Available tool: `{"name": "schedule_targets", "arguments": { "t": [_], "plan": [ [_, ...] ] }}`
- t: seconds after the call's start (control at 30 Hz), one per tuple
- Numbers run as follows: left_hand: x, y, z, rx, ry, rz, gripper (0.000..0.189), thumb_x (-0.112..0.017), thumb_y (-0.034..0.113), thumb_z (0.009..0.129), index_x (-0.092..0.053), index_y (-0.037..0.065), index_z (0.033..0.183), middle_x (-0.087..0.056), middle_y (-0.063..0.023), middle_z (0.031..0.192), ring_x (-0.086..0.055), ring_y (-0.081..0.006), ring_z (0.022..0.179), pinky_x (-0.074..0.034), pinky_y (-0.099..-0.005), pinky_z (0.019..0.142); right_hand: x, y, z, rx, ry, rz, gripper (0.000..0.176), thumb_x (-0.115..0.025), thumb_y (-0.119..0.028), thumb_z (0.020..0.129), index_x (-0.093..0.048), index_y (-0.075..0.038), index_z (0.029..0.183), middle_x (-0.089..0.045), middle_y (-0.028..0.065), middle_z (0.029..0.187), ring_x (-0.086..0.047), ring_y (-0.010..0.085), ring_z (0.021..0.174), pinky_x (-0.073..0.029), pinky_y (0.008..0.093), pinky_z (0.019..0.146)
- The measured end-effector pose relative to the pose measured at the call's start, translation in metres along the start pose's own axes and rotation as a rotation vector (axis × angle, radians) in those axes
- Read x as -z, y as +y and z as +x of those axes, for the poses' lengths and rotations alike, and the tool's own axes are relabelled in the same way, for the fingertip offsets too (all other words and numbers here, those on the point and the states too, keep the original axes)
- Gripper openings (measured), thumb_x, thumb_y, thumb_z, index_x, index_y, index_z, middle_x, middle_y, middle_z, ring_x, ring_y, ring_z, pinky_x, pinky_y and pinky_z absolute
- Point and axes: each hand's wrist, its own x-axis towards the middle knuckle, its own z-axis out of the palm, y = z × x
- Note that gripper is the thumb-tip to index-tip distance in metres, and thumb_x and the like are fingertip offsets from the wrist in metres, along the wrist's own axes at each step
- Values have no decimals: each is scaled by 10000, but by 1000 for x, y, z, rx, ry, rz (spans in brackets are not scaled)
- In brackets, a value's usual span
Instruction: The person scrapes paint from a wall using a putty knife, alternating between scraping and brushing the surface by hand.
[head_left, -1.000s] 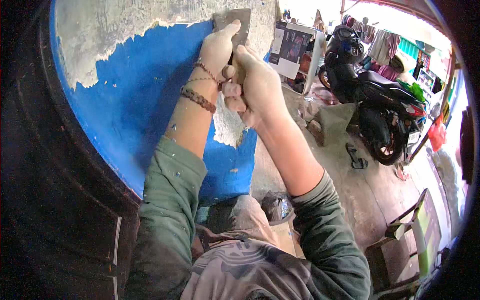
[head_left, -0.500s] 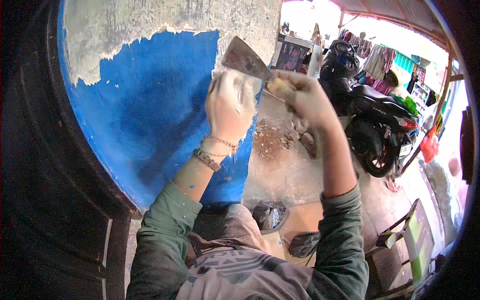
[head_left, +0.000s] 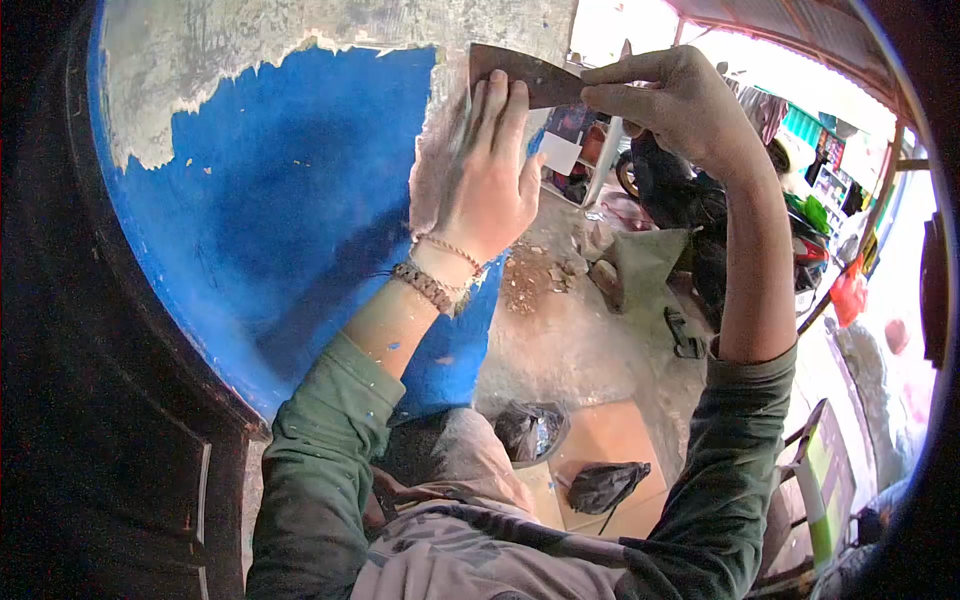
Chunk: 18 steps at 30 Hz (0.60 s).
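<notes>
My right hand (head_left: 690,110) grips the handle end of a paint scraper (head_left: 548,82), its fingers closed around it. The scraper's wide, dark metal blade lies sideways against the wall near its corner. My left hand (head_left: 478,200) is stretched out flat beside the wall edge, its fingertips touching the blade. The handle is mostly hidden by my right hand. Blue paint (head_left: 300,190) covers the lower wall, with a ragged, peeled edge below bare grey plaster (head_left: 240,45). A pale stripped strip runs down near the corner, partly behind my left hand.
Rubble and flakes (head_left: 530,285) lie on the floor right of the wall. A black plastic bag (head_left: 608,485) rests on tiles near a lined bin (head_left: 530,430). A dark door (head_left: 110,420) stands left; a motorcycle (head_left: 708,225) is parked right, partly behind my right arm.
Both hands have moved up, my right hand also further right. The scraper has gone from tilted to nearly level, and my left fingers have straightened onto its blade.
</notes>
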Motion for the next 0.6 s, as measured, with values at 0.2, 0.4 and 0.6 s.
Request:
{"name": "schedule_targets", "arguments": {
  "t": [0.2, 0.4, 0.6],
  "plan": [
    [-7, -14, -4, -18, 132, -26, 621, -581, 185, 840, -352, -67, 1359, -345, -301, 1413, -320, -453, 1322, -282, -472, 1095, -7, -9, 8, 20, 7, -15, 247, -680, -202, 827, -723, -33, 1002, -633, 33, 658, -544, 83, 579, -451, 238, 542],
    [-3, -17, -4, 50, 177, -34, 577, -591, 209, 854, -405, -68, 1324, -375, -314, 1387, -344, -456, 1309, -296, -447, 1097, -10, -16, 20, 148, 47, -30, 301, -629, -346, 849, -722, -63, 806, -651, 67, 623, -548, 140, 475, -466, 284, 495],
    [7, -14, -1, 2, 141, -42, 576, -595, 170, 853, -390, -79, 1330, -388, -329, 1366, -348, -467, 1299, -287, -444, 1102, 4, -48, 23, -89, -37, -98, 265, -680, -228, 806, -720, -29, 976, -701, 147, 750, -655, 176, 622, -522, 304, 654]
  ]
}}
